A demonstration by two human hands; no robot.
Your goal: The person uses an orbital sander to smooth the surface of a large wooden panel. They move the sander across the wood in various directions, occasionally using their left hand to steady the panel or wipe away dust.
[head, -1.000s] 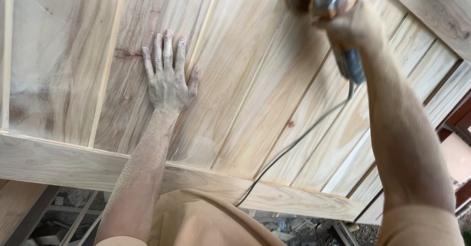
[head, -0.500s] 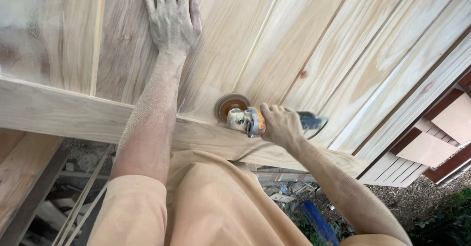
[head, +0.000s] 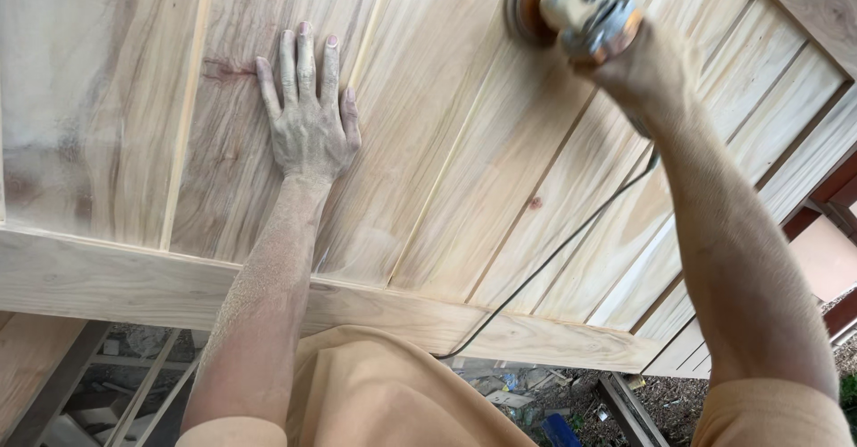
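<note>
While your right hand [head: 643, 63] grips the sander [head: 571, 10], its cord [head: 553, 255] could snag; your left hand [head: 308, 121] lies spread flat on the wooden panel [head: 464, 144].

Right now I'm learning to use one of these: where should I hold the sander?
Grip the sander by its body behind the round disc, coming from the cord side, as the right hand does; the disc lies flat on the wooden door panel.
</note>
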